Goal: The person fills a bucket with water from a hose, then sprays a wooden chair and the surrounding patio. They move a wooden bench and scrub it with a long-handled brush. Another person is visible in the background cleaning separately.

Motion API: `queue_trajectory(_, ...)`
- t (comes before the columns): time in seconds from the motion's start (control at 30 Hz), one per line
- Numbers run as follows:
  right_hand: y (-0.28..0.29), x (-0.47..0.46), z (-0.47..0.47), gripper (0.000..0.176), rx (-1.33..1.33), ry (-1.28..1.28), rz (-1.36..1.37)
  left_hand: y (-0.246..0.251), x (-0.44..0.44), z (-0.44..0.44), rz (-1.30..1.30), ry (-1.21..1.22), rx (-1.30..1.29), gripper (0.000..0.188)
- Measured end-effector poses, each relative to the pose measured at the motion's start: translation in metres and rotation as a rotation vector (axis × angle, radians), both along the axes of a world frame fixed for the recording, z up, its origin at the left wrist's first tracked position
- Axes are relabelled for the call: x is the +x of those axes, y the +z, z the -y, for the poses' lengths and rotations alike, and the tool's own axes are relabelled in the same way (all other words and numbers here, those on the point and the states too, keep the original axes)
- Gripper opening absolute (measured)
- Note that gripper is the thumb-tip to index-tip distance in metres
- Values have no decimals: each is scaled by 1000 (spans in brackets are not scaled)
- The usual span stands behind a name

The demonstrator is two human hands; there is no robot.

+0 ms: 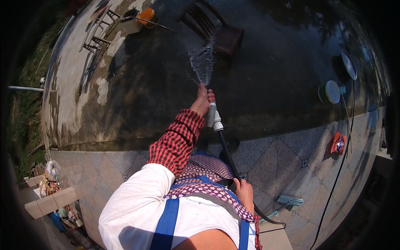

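Note:
My left hand (204,97) is gripped around the end of a white plastic pipe fitting (211,115), its thumb up at the outlet. A fan of water (202,64) sprays out from there toward a dark wooden chair (227,39) on the wet concrete. From the fitting a black hose (229,153) runs back along my right side. Beside my hip, my right hand (245,193) holds this hose, with part of the grip hidden by the floral apron (203,165).
At the upper left stand a wooden bench (97,37), a grey bucket (131,25) and an orange bucket (148,17). Rightward are a metal basin (349,65), a lidded tub (331,92) and an orange packet (338,143). A light-blue brush head (290,200) lies on the tiles.

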State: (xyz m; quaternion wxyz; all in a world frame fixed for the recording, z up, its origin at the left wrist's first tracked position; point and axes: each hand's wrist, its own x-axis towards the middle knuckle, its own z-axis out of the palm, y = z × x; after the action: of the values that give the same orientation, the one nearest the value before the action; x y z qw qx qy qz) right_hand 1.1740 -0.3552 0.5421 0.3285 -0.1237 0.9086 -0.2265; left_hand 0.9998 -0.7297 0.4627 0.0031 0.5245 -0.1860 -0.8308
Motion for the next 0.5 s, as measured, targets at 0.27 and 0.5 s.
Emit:
queue_trajectory(0.27,1,-9,-7,47,-28,42,-1,34,15,5,-43,62,-60,38)
queue_trajectory(0.5,3,13,-11,42,-43,60,-12,67,32,5,-117,4,-92,38)
